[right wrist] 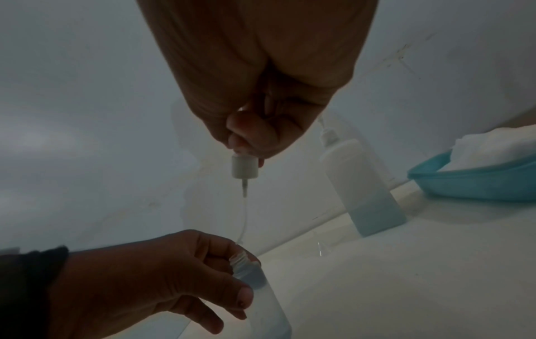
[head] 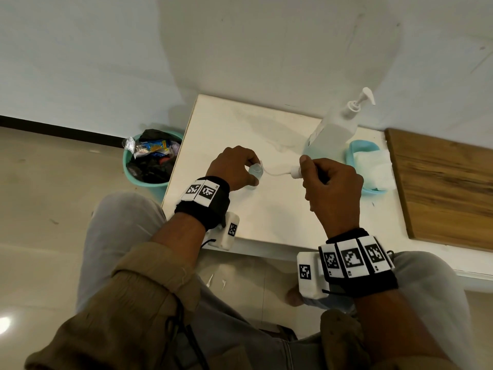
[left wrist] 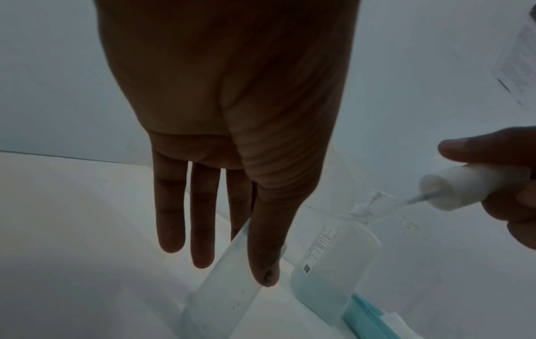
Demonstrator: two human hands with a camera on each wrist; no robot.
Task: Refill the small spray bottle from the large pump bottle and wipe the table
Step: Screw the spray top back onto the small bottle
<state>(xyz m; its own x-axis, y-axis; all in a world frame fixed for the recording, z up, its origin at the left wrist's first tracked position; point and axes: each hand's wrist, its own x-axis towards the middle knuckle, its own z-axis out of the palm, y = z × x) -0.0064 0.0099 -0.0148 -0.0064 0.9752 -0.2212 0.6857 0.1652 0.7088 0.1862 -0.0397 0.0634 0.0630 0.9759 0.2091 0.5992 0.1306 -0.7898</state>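
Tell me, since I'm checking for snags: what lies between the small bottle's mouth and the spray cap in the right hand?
Only the cap's thin dip tube, running from spray cap toward small spray bottle; right wrist view.

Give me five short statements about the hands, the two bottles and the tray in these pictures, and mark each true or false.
1. The left hand holds the small spray bottle on the table. True.
2. The spray head is screwed onto the small bottle. False: the right hand holds it off the bottle, its tube trailing to the open neck.
3. The large pump bottle stands upright. True.
4. The pump bottle is full. False: liquid fills only its lower part.
5. The blue tray holds white cloth. True.
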